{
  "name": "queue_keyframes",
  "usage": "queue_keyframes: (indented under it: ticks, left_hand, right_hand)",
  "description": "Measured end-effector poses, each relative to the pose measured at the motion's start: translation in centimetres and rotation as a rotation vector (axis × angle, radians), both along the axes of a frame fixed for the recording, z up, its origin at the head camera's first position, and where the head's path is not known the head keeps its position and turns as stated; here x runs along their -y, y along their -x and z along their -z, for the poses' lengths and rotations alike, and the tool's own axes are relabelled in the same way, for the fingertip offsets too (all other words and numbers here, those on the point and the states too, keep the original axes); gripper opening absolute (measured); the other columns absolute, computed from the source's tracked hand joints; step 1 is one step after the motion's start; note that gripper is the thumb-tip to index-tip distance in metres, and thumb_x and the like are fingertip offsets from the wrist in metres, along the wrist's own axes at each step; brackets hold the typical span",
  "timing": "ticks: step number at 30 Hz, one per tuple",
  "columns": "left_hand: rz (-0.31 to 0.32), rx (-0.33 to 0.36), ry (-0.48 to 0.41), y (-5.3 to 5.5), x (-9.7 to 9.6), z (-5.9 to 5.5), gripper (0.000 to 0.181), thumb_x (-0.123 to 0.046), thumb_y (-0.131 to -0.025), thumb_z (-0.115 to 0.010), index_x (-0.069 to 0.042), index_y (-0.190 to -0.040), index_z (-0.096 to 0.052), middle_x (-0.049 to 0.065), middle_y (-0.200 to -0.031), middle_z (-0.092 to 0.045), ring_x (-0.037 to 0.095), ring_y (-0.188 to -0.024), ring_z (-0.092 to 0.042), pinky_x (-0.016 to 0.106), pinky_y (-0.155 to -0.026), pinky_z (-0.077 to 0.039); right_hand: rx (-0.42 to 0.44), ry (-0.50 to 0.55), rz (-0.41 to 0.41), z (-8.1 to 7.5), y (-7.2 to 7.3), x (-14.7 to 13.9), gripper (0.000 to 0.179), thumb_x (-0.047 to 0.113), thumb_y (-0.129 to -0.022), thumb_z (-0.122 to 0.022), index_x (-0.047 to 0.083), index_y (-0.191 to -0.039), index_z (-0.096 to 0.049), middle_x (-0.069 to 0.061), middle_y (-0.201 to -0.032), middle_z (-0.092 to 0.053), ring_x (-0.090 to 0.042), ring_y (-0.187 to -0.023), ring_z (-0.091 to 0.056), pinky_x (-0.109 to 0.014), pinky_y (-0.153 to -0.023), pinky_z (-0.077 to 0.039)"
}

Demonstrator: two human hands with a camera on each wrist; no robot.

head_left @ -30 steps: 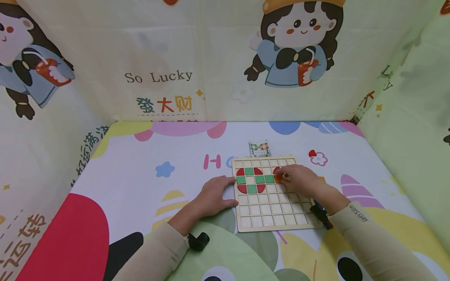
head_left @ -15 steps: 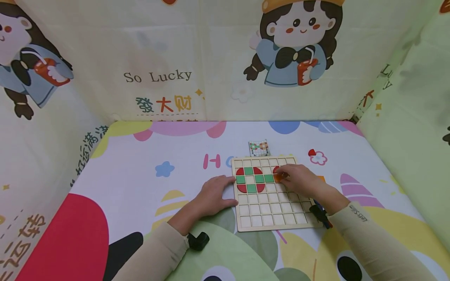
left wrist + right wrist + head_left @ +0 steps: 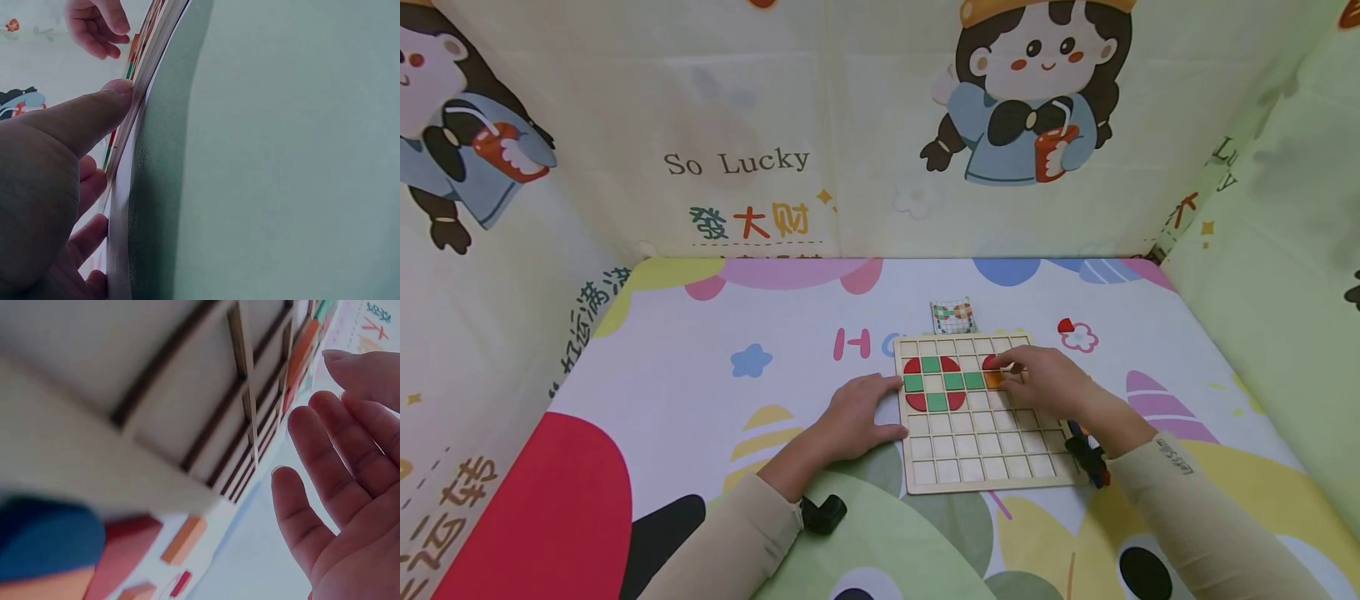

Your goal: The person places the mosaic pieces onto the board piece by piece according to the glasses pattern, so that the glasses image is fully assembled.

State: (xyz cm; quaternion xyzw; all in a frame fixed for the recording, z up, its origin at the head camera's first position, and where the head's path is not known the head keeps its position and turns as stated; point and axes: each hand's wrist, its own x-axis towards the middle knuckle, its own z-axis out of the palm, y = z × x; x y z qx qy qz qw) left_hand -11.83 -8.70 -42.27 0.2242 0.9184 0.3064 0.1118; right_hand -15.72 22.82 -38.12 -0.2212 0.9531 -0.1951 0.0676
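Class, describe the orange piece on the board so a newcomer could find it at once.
On the patterned tabletop lies a pale wooden grid board. Follow its row with three green squares to the cell right of the last one, near the right hand. The orange piece sits there, the board's only visible piece neither green nor red.
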Motion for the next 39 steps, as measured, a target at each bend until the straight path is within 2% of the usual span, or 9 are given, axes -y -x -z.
queue_keyframes:
  ticks: [7, 14, 20, 24, 29, 39]
  left_hand:
    - [0.005, -0.003, -0.006, 0.0, 0.0, 0.0, 0.071, -0.036, -0.087, -0.077, -0.010, -0.147, -0.049, 0.010, -0.144, -0.050, 0.033, -0.135, -0.040, 0.054, -0.112, -0.030]
    - [0.001, -0.001, 0.011, 0.0, 0.0, -0.1, 0.070, -0.037, -0.088, -0.076, -0.011, -0.147, -0.049, 0.010, -0.145, -0.050, 0.033, -0.137, -0.039, 0.053, -0.113, -0.029]
    - [0.000, 0.001, 0.008, 0.0, 0.0, -0.1, 0.071, -0.036, -0.088, -0.077, -0.011, -0.147, -0.048, 0.010, -0.145, -0.049, 0.033, -0.137, -0.038, 0.053, -0.113, -0.029]
    - [0.004, 0.000, 0.007, -0.1, 0.0, -0.1, 0.070, -0.036, -0.088, -0.077, -0.010, -0.147, -0.048, 0.010, -0.145, -0.050, 0.033, -0.137, -0.039, 0.053, -0.113, -0.029]
    - [-0.001, 0.006, 0.004, -0.1, 0.0, 0.0, 0.070, -0.036, -0.088, -0.077, -0.011, -0.147, -0.048, 0.010, -0.145, -0.049, 0.033, -0.137, -0.038, 0.054, -0.112, -0.029]
    - [0.005, 0.000, 0.000, -0.1, 0.0, 0.0, 0.070, -0.035, -0.088, -0.077, -0.010, -0.147, -0.049, 0.010, -0.144, -0.050, 0.033, -0.136, -0.039, 0.053, -0.112, -0.029]
  right_hand:
    - [-0.001, 0.002, 0.084, -0.8, -0.4, -2.4, 0.034, 0.011, -0.092, -0.070, -0.001, -0.123, -0.066, -0.015, -0.112, -0.068, -0.034, -0.099, -0.062, -0.055, -0.088, -0.051]
    - [0.054, -0.031, 0.169, -0.4, -0.9, -5.6, 0.040, 0.017, -0.091, -0.071, 0.000, -0.126, -0.063, -0.019, -0.109, -0.066, -0.037, -0.095, -0.059, -0.044, -0.071, -0.057]
    - [0.073, -0.052, 0.211, 0.0, -0.9, -7.5, 0.041, 0.019, -0.091, -0.072, 0.000, -0.127, -0.062, -0.021, -0.108, -0.065, -0.036, -0.093, -0.057, -0.046, -0.074, -0.055]
    - [0.086, -0.061, 0.231, 0.3, -0.7, -8.0, 0.042, 0.019, -0.092, -0.072, -0.001, -0.127, -0.062, -0.025, -0.113, -0.064, -0.041, -0.100, -0.057, -0.051, -0.079, -0.055]
    - [0.093, -0.078, 0.225, 0.7, -0.2, -8.1, 0.041, 0.019, -0.092, -0.072, -0.001, -0.127, -0.061, -0.027, -0.115, -0.063, -0.045, -0.103, -0.057, -0.051, -0.078, -0.056]
    - [0.107, -0.083, 0.178, 1.0, 0.3, -7.5, 0.038, 0.018, -0.094, -0.068, 0.000, -0.127, -0.062, -0.024, -0.118, -0.065, -0.042, -0.103, -0.061, -0.050, -0.080, -0.057]
